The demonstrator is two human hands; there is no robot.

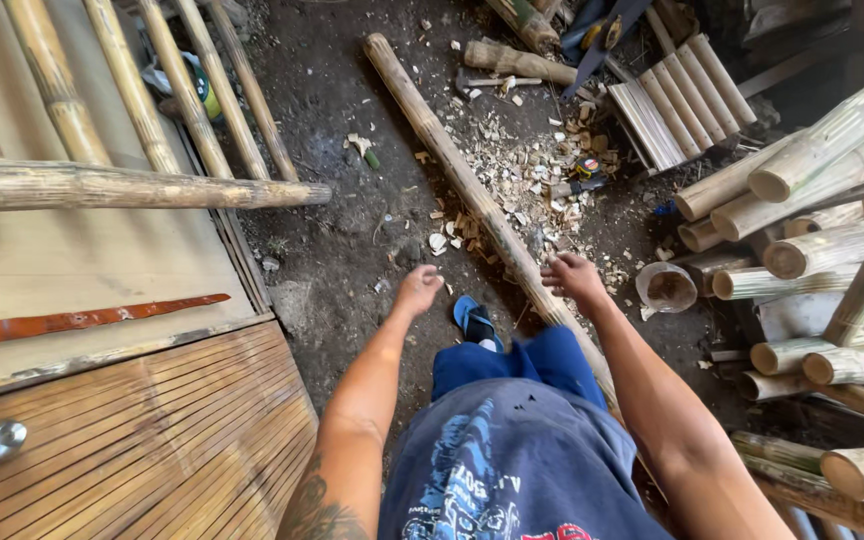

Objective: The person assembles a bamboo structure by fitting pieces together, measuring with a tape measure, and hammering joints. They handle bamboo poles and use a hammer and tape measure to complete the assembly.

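Left hand (418, 290): held out over the bare dirt floor (342, 250), fingers loosely curled, grasping nothing; right hand (574, 277): fingers spread and open, hovering at or just above the long pale bamboo pole (452, 165), contact not determinable; nothing is gripped. That pole lies on the dirt floor, running diagonally from the upper middle of the view down past the right hand and under the right forearm. Between the two hands, lower down, a foot in a blue flip-flop sandal (474, 321) rests on the floor, beside the pole; blue shorts and a grey printed shirt fill the lower middle of the view.

Beyond the hands: a scatter of pale wood chips and shavings (522, 170) lies on both sides of the pole; a short cut bamboo cup section (666, 287) stands just right of the right hand. Right side: a stack of cut bamboo poles (822, 240), sawn ends facing inward. Upper right: a small panel of bound bamboo slats (680, 100) on the floor. Left side: a woven bamboo mat panel (152, 430), a thick horizontal bamboo pole (122, 186) above it, and a long reddish-brown curved blade-like strip (72, 320) lying on a flat board.
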